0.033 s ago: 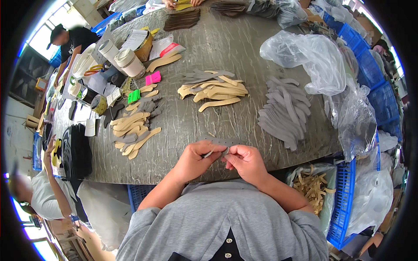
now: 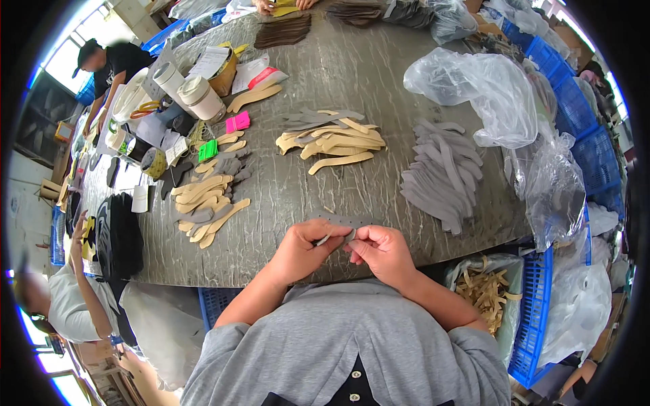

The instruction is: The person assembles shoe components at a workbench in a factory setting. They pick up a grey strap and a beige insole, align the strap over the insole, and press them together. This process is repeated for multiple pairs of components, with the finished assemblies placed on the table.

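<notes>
Close to the near edge of the table, both hands are pinching a small grey strip, one from each side. My left hand has its thumb and forefinger pressed together on it, and a thin pale edge shows between them. My right hand grips the other end, fingers curled under. Just beyond the fingertips is a grey strip with a row of small dark dots; whether it is joined to the held one I cannot tell. Farther off lies a pile of tan curved strips. To the right spreads a heap of grey curved strips.
Mixed tan and grey strips lie at left, near green tags and pink tags. Behind stand a white jar and other containers. Clear plastic bags cover the right side. A blue crate stands below. Other people work nearby.
</notes>
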